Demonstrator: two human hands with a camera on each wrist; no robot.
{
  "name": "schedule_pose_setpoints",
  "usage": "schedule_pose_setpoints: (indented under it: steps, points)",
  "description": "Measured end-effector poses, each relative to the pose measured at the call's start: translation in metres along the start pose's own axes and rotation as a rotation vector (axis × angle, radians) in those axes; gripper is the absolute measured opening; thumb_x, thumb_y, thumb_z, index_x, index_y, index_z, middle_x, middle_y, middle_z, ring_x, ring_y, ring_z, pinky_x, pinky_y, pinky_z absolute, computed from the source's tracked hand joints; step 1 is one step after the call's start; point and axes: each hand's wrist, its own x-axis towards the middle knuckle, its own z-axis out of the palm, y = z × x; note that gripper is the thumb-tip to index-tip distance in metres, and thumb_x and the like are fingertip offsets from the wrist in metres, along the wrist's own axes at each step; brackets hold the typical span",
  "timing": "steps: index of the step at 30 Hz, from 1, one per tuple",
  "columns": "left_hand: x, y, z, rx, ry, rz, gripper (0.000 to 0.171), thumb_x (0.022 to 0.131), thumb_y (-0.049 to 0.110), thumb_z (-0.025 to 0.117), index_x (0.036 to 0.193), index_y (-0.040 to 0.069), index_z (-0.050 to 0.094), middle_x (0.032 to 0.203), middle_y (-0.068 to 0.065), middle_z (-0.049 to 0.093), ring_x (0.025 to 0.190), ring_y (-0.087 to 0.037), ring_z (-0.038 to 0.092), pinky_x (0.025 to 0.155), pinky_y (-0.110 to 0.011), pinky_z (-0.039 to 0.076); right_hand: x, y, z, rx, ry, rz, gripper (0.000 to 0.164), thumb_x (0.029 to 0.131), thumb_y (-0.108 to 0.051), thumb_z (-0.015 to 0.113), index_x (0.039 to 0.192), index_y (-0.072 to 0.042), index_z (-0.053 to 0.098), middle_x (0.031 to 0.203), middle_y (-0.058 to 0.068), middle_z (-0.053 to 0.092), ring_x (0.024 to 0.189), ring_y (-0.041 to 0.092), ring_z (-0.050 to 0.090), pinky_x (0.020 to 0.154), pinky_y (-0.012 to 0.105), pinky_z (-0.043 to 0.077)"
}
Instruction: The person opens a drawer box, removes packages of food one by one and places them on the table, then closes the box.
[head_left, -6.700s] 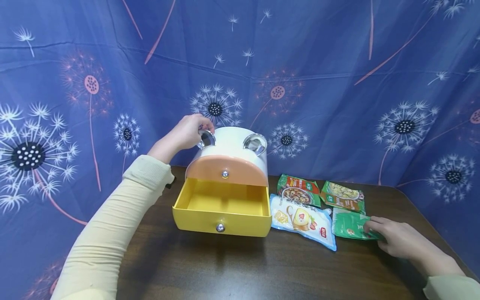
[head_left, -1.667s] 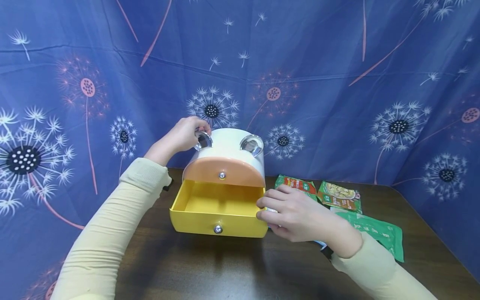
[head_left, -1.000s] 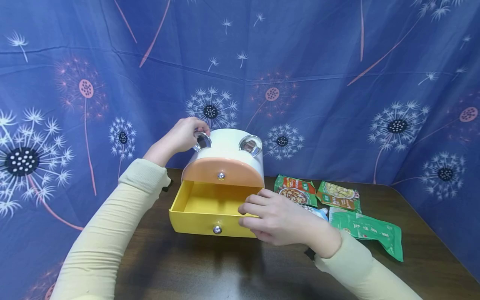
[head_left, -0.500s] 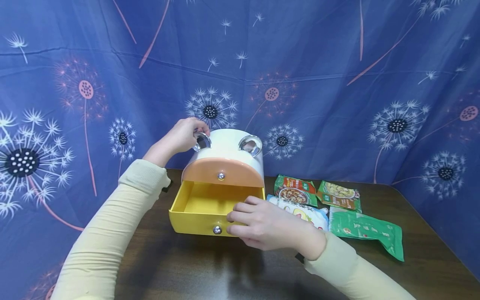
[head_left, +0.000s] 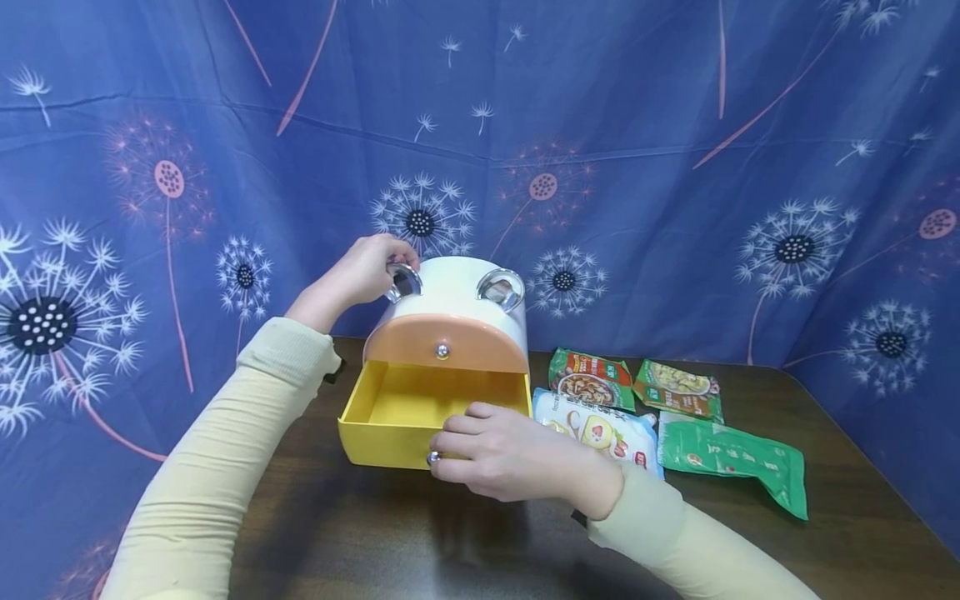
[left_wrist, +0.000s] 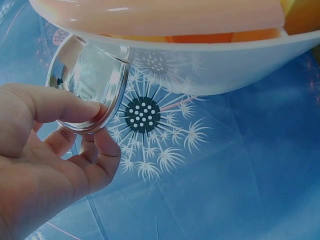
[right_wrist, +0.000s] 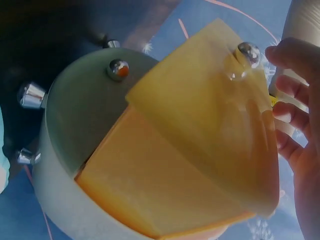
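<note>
A white, round-topped drawer box with a peach upper drawer stands on the table. Its yellow lower drawer is pulled out, and I see nothing inside the visible part. My left hand pinches the left silver eye-shaped piece on the box top between thumb and fingers. In front of the yellow drawer is my right hand, fingers loosely bent, beside the silver drawer knob. The right wrist view shows a small gap between thumb and knob. That hand hides the drawer front's right part.
Right of the box lie a white-and-blue packet, a red-and-green packet, a green-and-brown packet and a long green packet. A blue dandelion-print cloth hangs behind the dark wooden table.
My right hand has left the green packet and moved left along the drawer front to the knob. The green packet now lies stretched further right. My left hand has kept its grip.
</note>
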Motion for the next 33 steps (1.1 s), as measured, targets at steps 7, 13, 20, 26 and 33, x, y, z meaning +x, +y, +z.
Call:
schedule_pose_setpoints:
  steps: [7,13,20,26,33]
  points:
    - [0.000,0.001,0.001,0.005,0.007,0.011,0.041,0.076,-0.015,0.045,0.094,0.014,0.067,0.097,-0.010,0.058,0.094,-0.025,0.049,0.084,-0.039,0.040,0.007,-0.005,0.009,-0.089,-0.013,-0.035,0.019,0.095,-0.018,0.043,0.104,-0.022,0.059,0.103,-0.007,0.060,0.095,0.012,0.053,0.080,0.027,0.040]
    - [0.000,0.001,0.001,0.002,0.005,0.004,0.043,0.075,-0.016,0.044,0.095,0.014,0.067,0.097,-0.010,0.058,0.093,-0.025,0.049,0.083,-0.039,0.040,0.011,-0.011,0.016,-0.128,-0.019,-0.044,0.020,0.096,-0.016,0.040,0.104,-0.022,0.057,0.103,-0.008,0.058,0.092,0.012,0.051,0.079,0.027,0.039]
    - [0.000,0.000,0.001,0.004,0.007,0.009,0.043,0.075,-0.016,0.043,0.095,0.014,0.067,0.097,-0.009,0.058,0.093,-0.025,0.049,0.083,-0.039,0.040,0.018,-0.014,0.013,-0.193,-0.002,-0.047,0.028,0.101,-0.014,0.030,0.099,-0.023,0.057,0.096,-0.009,0.056,0.087,0.011,0.050,0.074,0.025,0.039]
    - [-0.001,0.000,0.001,0.001,0.011,0.011,0.043,0.075,-0.016,0.043,0.095,0.014,0.067,0.097,-0.009,0.058,0.093,-0.025,0.049,0.083,-0.038,0.040,0.022,-0.015,0.007,-0.228,0.015,-0.056,0.022,0.097,-0.012,0.038,0.093,-0.021,0.058,0.090,-0.009,0.054,0.084,0.010,0.050,0.074,0.022,0.040]
    - [-0.001,0.000,0.001,0.002,0.009,0.012,0.043,0.074,-0.016,0.042,0.095,0.014,0.067,0.097,-0.010,0.058,0.093,-0.025,0.049,0.083,-0.038,0.040,0.016,-0.019,0.026,-0.249,-0.009,-0.066,0.036,0.098,-0.006,0.029,0.094,-0.018,0.062,0.091,-0.006,0.053,0.086,0.013,0.051,0.078,0.025,0.041]
